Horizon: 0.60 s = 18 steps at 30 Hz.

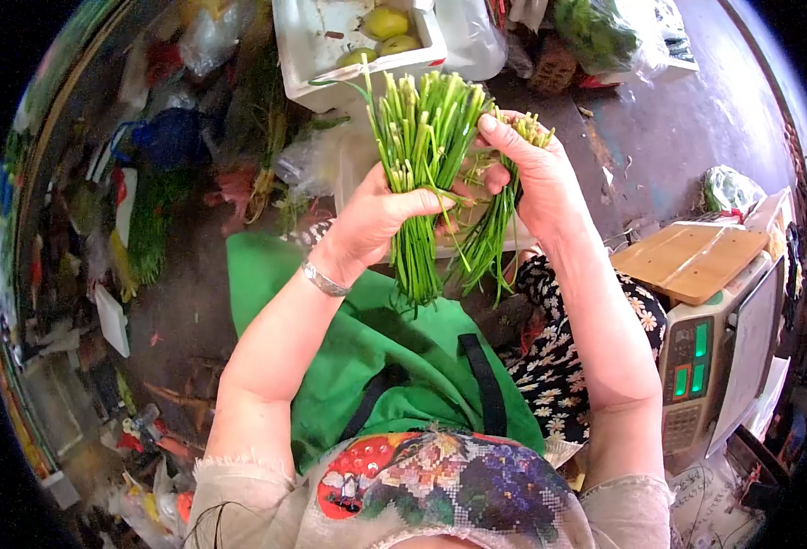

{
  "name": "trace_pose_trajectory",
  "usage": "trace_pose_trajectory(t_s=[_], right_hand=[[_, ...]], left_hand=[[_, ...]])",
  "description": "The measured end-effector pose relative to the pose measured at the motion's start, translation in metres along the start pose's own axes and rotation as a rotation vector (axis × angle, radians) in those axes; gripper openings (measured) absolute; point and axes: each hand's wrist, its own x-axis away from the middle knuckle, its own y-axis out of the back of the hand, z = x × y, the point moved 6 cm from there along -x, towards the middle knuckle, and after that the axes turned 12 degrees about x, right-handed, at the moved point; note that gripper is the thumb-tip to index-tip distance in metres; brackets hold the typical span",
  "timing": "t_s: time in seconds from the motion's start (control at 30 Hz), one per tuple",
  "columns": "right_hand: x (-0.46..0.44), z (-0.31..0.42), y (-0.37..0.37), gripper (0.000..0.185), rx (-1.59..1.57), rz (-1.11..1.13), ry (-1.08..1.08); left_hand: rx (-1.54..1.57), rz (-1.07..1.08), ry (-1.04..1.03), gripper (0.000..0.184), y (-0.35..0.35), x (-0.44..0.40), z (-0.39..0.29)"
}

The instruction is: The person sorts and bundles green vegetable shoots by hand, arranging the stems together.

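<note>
My left hand [378, 209] is wrapped round a thick bunch of chives [422, 119], its thumb lying across the stalks. The pale cut ends point up and away from me, while the thin green ends hang down toward my lap. In my right hand [538, 176] is a smaller bunch of chives [489, 242], pinched between thumb and fingers close beside the larger one. A few loose stems stick out between the two bunches. The fingers behind each bunch are partly hidden. A green apron [358, 339] covers my lap below both hands.
A white foam box [358, 27] with yellow-green fruit stands just beyond my hands. On the right is a digital scale [692, 366] with a tan board [692, 259] on top. Bagged greens [596, 37] lie at the back right. Leafy greens [147, 220] and clutter fill the left.
</note>
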Motion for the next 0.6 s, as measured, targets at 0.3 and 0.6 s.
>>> trace_pose_trajectory(t_s=[0.3,0.6], right_hand=[[-0.005,-0.002,0.014,0.015,0.027,-0.084,0.031],[-0.005,0.001,0.008,0.019,0.01,-0.009,0.039]], left_hand=[[-0.046,-0.265,-0.106,0.043,0.024,-0.001,-0.005],[-0.039,-0.28,-0.134,0.045,0.026,0.001,-0.005]])
